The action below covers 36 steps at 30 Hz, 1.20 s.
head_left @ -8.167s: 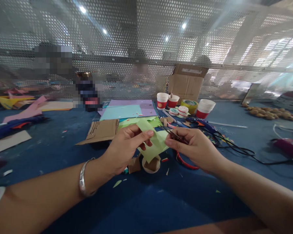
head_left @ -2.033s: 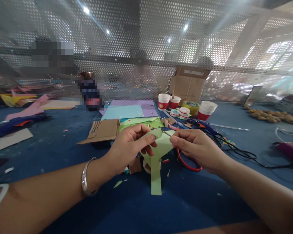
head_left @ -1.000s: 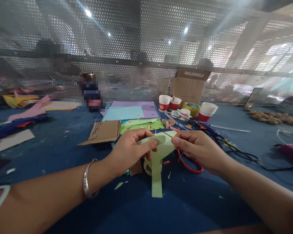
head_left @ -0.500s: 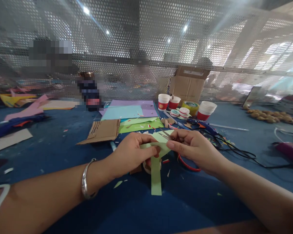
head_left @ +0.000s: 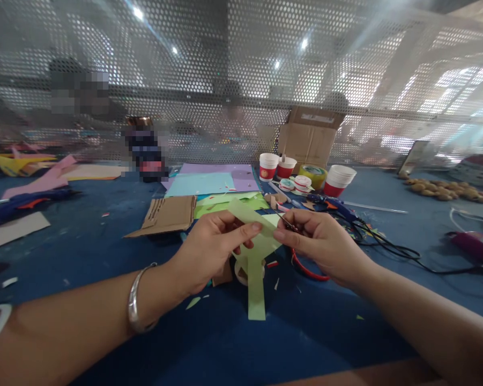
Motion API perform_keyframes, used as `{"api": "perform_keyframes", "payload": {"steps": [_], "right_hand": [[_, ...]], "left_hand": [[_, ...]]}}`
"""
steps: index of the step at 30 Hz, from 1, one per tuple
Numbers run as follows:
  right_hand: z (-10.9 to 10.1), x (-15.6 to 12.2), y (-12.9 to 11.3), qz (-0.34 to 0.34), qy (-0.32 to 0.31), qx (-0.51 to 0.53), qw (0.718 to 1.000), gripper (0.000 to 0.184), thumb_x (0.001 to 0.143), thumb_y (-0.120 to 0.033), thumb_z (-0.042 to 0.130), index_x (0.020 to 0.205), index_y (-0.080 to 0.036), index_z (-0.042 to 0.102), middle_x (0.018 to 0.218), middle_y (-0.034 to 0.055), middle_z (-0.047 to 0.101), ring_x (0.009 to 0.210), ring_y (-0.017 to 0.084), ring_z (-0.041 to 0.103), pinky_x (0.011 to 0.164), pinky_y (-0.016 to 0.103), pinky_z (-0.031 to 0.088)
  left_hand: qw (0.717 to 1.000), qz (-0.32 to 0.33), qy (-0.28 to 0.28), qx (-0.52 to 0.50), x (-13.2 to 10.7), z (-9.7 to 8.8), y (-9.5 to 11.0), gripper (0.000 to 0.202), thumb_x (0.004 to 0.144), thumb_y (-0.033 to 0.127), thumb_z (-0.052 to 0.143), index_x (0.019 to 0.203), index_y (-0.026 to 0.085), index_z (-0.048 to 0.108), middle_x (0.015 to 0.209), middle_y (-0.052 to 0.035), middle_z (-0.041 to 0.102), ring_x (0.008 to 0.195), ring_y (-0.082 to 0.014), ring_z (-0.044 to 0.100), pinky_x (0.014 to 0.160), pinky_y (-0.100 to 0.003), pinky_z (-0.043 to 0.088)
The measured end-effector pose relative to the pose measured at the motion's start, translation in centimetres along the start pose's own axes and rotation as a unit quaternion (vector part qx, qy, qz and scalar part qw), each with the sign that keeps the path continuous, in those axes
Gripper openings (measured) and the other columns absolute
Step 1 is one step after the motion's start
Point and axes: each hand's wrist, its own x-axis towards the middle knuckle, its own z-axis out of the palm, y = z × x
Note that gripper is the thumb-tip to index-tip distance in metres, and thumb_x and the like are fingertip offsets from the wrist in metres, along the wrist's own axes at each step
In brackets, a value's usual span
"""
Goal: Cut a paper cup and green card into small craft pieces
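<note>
My left hand [head_left: 213, 244] pinches a light green piece of paper [head_left: 255, 252] between thumb and fingers, just above the blue table. A long strip of the same paper hangs down to the table in front of me. My right hand [head_left: 319, 241] is closed round small scissors [head_left: 286, 222] with red handles, and the blades meet the paper's upper right edge. A silver bangle [head_left: 136, 303] circles my left wrist. A small tape roll [head_left: 241, 271] sits under the paper, partly hidden.
Cardboard [head_left: 166, 214] and coloured paper sheets [head_left: 209, 182] lie behind my hands. Paper cups [head_left: 268, 165], tape rolls and a cardboard box [head_left: 309, 136] stand at the back by a perforated screen. A black cable [head_left: 389, 246] runs to the right. Paper scraps dot the table.
A strip has come to hang from the green paper since the earliest frame. In the last half second my hands lifted and turned the paper slightly; the scissors stay at its edge.
</note>
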Motion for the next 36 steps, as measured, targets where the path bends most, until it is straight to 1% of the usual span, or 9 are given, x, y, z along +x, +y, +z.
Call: {"api": "perform_keyframes", "payload": {"steps": [3,5,7,9,11,15,20,28,36], "right_hand": [[-0.16,0.01,0.03,0.002,0.001,-0.025,1.000,0.041,0.084,-0.057,0.069,0.082,-0.016,0.060,0.064,-0.0044,0.045,0.054,0.008,0.035,0.049,0.023,0.028],[-0.32,0.02,0.05,0.000,-0.001,-0.048,0.999,0.042,0.089,-0.058,0.062,0.083,-0.016,0.061,0.058,-0.0069,0.037,0.049,0.007,0.027,0.045,0.023,0.021],[-0.46,0.02,0.07,-0.003,0.000,-0.079,0.997,0.041,0.092,-0.056,0.059,0.082,-0.016,0.061,0.057,-0.0076,0.034,0.049,0.007,0.024,0.045,0.024,0.019],[-0.55,0.03,0.09,-0.008,0.002,-0.108,0.994,0.041,0.092,-0.055,0.059,0.078,-0.016,0.060,0.059,-0.0070,0.036,0.051,0.007,0.026,0.047,0.024,0.020],[-0.57,0.06,0.11,-0.010,-0.008,-0.124,0.992,0.041,0.091,-0.054,0.060,0.075,-0.016,0.059,0.062,-0.0052,0.041,0.055,0.008,0.031,0.050,0.024,0.024],[-0.53,0.16,0.16,-0.006,-0.033,-0.133,0.991,0.040,0.092,-0.053,0.059,0.077,-0.016,0.060,0.068,-0.0027,0.047,0.062,0.011,0.039,0.056,0.026,0.030],[-0.52,0.17,0.18,-0.008,-0.039,-0.159,0.987,0.042,0.092,-0.055,0.058,0.076,-0.017,0.060,0.067,-0.0030,0.045,0.061,0.011,0.038,0.055,0.026,0.029],[-0.51,0.21,0.03,-0.017,-0.036,-0.179,0.983,0.043,0.092,-0.055,0.057,0.074,-0.016,0.060,0.068,-0.0021,0.047,0.062,0.011,0.040,0.056,0.026,0.030],[-0.50,0.06,0.07,-0.016,-0.036,-0.175,0.984,0.043,0.092,-0.055,0.057,0.074,-0.016,0.061,0.068,-0.0013,0.049,0.063,0.012,0.040,0.057,0.026,0.031]], "left_hand": [[1.000,-0.006,0.013,-0.002,0.23,-0.10,-0.06,0.023,0.082,0.039,0.076,0.083,0.016,0.073,0.071,-0.0014,0.068,0.067,-0.0126,0.061,0.059,-0.022,0.046],[1.000,-0.009,0.005,-0.016,0.34,-0.16,-0.11,0.022,0.083,0.038,0.074,0.087,0.016,0.073,0.076,-0.0027,0.071,0.072,-0.0143,0.065,0.060,-0.022,0.048],[0.999,-0.009,-0.008,-0.033,0.36,-0.19,-0.15,0.021,0.085,0.036,0.073,0.090,0.016,0.073,0.082,-0.0034,0.073,0.076,-0.0147,0.068,0.061,-0.022,0.049],[0.999,-0.004,-0.020,-0.046,0.30,-0.21,-0.15,0.019,0.086,0.035,0.073,0.091,0.016,0.072,0.087,-0.0029,0.074,0.078,-0.0140,0.070,0.062,-0.021,0.050],[0.998,0.002,-0.031,-0.055,0.20,-0.25,-0.13,0.017,0.087,0.034,0.072,0.091,0.017,0.072,0.088,-0.0015,0.075,0.077,-0.0130,0.071,0.063,-0.020,0.051],[0.997,0.006,-0.045,-0.055,0.05,-0.30,-0.02,0.016,0.088,0.032,0.072,0.093,0.017,0.072,0.088,-0.0010,0.076,0.078,-0.0124,0.073,0.064,-0.019,0.052],[0.997,-0.005,-0.050,-0.064,-0.01,-0.22,0.09,0.016,0.088,0.029,0.071,0.096,0.015,0.072,0.091,-0.0035,0.078,0.078,-0.0133,0.074,0.066,-0.020,0.053],[0.994,-0.016,-0.064,-0.091,-0.11,-0.13,0.14,0.018,0.086,0.028,0.073,0.099,0.015,0.073,0.098,-0.0058,0.079,0.081,-0.0139,0.074,0.071,-0.022,0.056],[0.992,-0.022,-0.067,-0.101,0.05,-0.13,-0.12,0.016,0.087,0.025,0.072,0.100,0.015,0.074,0.090,-0.0045,0.079,0.081,-0.0140,0.074,0.070,-0.020,0.056]]}}
